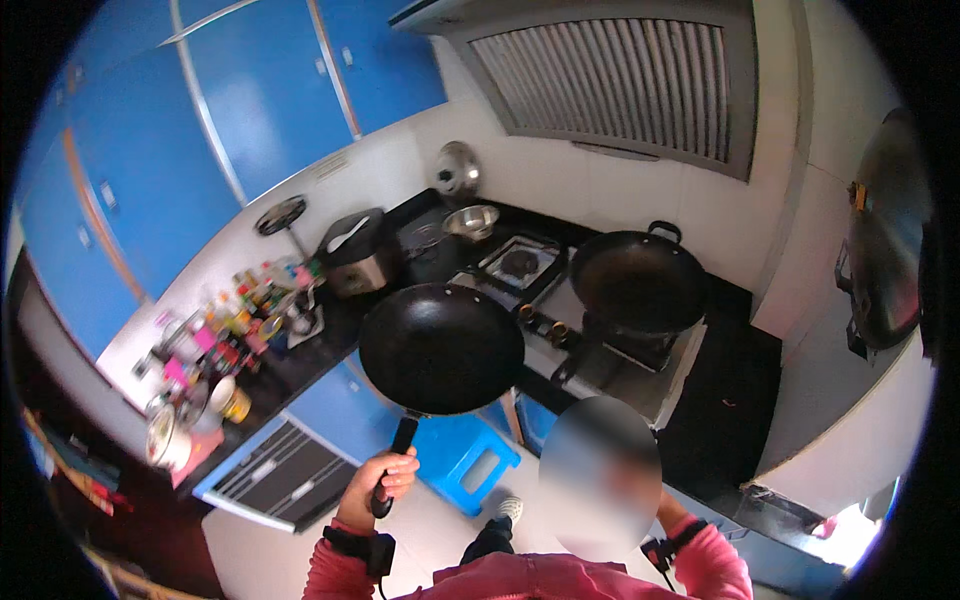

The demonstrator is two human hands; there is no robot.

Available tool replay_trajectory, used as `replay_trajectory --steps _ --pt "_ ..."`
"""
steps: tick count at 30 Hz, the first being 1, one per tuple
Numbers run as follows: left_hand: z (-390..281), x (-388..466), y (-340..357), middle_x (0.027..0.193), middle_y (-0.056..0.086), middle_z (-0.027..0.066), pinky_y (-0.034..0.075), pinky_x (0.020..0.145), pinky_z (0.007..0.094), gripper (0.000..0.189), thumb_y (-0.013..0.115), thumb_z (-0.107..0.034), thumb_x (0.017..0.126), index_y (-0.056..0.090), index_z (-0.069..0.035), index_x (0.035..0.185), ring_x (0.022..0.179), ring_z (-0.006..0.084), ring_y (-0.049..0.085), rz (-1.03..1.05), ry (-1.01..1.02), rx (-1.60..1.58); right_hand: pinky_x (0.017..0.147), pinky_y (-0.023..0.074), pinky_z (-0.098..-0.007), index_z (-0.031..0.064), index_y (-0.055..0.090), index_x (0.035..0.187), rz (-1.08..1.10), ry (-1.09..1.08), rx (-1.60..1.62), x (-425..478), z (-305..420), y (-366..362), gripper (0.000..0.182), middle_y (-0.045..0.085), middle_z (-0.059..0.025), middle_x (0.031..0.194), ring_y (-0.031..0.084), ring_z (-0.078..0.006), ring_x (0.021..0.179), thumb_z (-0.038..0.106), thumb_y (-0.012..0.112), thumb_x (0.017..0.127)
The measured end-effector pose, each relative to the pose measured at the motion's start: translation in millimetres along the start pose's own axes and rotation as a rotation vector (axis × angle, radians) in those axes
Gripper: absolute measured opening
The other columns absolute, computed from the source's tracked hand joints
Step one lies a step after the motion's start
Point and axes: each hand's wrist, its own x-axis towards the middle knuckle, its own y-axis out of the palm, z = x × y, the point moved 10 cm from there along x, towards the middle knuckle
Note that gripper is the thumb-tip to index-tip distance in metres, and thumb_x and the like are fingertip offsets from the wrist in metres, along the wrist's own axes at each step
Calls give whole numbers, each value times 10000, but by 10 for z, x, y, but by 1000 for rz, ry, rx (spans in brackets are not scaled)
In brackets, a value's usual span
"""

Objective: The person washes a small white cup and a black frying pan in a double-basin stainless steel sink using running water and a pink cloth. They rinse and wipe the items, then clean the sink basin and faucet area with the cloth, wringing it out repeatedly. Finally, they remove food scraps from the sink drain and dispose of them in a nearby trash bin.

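My left hand [386,480] grips the black handle of a dark wok [442,349], which is held up in front of the counter, its bowl facing me. My right hand [637,484] is mostly hidden by a blurred oval patch, so its fingers and anything in them cannot be made out. A second black wok [637,281] sits over the right burner of the gas stove [540,330], with a loop handle at its far side. The left burner [520,262] has nothing on it.
A blue plastic stool [469,461] stands on the floor below the held wok. Along the left counter are a rice cooker [352,251] and several bottles and jars [247,307]. A metal bowl [471,222] stands behind the stove. A large wok [889,240] hangs at the right wall.
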Motion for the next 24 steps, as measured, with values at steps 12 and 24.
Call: replay_trajectory --steps 12,24 --pt "-1789 2842 292 596 396 -26 324 391 182 50 456 -19 924 466 5 967 432 39 374 449 -261 -258 568 478 -318 38 541 1126 -1052 290 301 -1576 -1537 -324 288 668 -143 876 655 -227 726 156 511 864" --pt "-2036 3875 291 589 390 -25 353 375 197 78 421 -34 932 395 -42 859 421 50 384 538 -450 -373 720 528 -360 34 531 1195 -1119 300 484 -1497 -1488 476 332 663 -137 978 657 -243 834 190 554 902"
